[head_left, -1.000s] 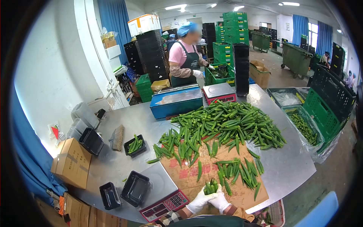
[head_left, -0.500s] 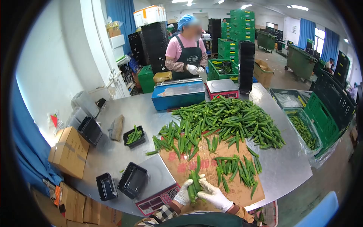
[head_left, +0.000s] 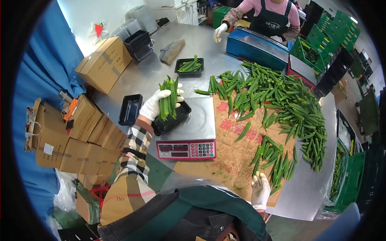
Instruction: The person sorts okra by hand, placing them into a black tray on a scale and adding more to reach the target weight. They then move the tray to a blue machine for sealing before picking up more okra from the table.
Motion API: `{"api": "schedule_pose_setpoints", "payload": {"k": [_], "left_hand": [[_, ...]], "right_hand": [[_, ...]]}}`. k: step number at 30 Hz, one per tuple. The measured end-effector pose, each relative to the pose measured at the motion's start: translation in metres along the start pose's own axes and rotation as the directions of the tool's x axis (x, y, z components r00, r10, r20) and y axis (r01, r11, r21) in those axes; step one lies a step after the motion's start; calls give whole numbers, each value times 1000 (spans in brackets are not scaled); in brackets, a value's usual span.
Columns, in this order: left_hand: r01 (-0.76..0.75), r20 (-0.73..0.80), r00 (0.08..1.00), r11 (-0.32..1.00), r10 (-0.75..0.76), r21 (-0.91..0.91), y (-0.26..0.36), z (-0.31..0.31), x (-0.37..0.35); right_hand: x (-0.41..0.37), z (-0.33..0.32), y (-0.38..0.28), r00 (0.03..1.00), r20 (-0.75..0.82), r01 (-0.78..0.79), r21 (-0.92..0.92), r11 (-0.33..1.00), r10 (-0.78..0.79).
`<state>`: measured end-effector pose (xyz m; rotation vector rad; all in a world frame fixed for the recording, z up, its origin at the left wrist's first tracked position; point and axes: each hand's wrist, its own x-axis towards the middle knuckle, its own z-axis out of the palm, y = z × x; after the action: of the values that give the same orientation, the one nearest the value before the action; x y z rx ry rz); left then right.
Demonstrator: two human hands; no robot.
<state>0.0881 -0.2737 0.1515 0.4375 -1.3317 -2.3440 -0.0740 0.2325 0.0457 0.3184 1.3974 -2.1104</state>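
Observation:
My gloved left hand (head_left: 152, 106) grips a bunch of okra (head_left: 169, 98) above a black plastic tray (head_left: 179, 117). The tray is at the left side of the digital scale (head_left: 200, 120), partly hidden by the hand and okra. Over the cardboard sheet (head_left: 223, 166), my gloved right hand (head_left: 260, 190) has its fingers stretched out and holds nothing. Its fingertips are beside a small group of loose okra (head_left: 281, 170). Further back on the sheet and metal table lies a large okra pile (head_left: 301, 108).
Another black tray (head_left: 130, 110) stands left of the scale, and a tray (head_left: 189, 73) holding okra lies behind it. A brush (head_left: 172, 51), stacked trays (head_left: 138, 45) and a carton (head_left: 105, 64) are further back. Across the table, a co-worker (head_left: 273, 20) stands behind a blue machine (head_left: 257, 47).
The view has turned left. My left hand has carried the okra bunch from the cardboard to above the black tray. My right hand has let go of the bunch and moved right, towards loose okra.

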Motion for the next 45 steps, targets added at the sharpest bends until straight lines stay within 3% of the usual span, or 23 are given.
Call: {"api": "schedule_pose_setpoints", "payload": {"k": [2,3,4,6,8,10,12,14,16,18,23,27,29,32,33,36,37,40,42,43,44,45], "left_hand": [[130,-164,983,950,-85,284,9,-26,2],[233,-195,970,771,-143,593,15,-23,4],[306,-242,951,488,-191,817,15,-18,4],[125,-126,992,62,9,990,-53,-63,11],[179,-176,984,-225,33,958,-73,-41,10],[171,-162,984,-166,67,971,-84,-15,6],[122,-119,992,66,-36,990,-83,0,11],[137,-122,991,516,-62,846,-79,10,16],[126,-177,984,590,29,797,-66,20,18],[6,-149,967,568,206,823,-50,24,15],[-45,-298,837,601,459,798,-43,-17,4],[-5,-516,727,754,454,656,-67,-58,-13],[93,-602,692,778,398,621,-80,-67,-22],[159,-649,662,776,374,610,-94,-61,-39],[170,-644,668,767,372,619,-101,-64,-42],[149,-605,699,748,383,646,-117,-69,-43],[140,-575,719,728,391,671,-120,-65,-43],[100,-506,758,692,412,715,-126,-41,-39],[42,-379,785,568,490,822,-128,-34,-38],[-18,-306,805,535,509,845,-140,-51,-32],[35,-347,844,605,408,796,-127,-28,-33],[-15,-273,844,529,462,848,-137,-40,-27]], "right_hand": [[1,-1,5,999,-21,-34,16,999,34],[2,1,7,999,-10,-40,19,999,40],[2,4,8,999,-1,-44,19,999,44],[3,12,8,999,7,-40,-6,999,40],[6,15,12,999,27,-42,-24,999,43],[8,16,14,998,20,-52,-46,998,53],[8,14,14,998,22,-53,-51,997,54],[11,3,15,997,66,-33,-102,994,40],[11,-3,14,998,63,7,-126,992,1],[11,-16,13,998,4,56,-137,989,-56],[11,-41,13,971,-133,164,-231,959,-198],[22,-76,16,944,-206,147,-442,885,-259],[36,-108,18,920,-228,129,-594,794,-319],[69,-178,43,785,-287,180,-741,647,-548],[77,-179,45,615,-178,333,-825,458,-768],[70,-185,34,755,-147,53,-958,283,-640],[66,-169,30,788,-246,-99,-955,278,-564],[95,-204,64,705,-278,250,-763,596,-652],[96,-208,67,659,-248,152,-881,449,-710],[93,-208,60,762,-281,78,-854,514,-583],[98,-220,65,762,-329,127,-769,626,-558],[89,-204,56,737,-385,106,-746,658,-556]]}}
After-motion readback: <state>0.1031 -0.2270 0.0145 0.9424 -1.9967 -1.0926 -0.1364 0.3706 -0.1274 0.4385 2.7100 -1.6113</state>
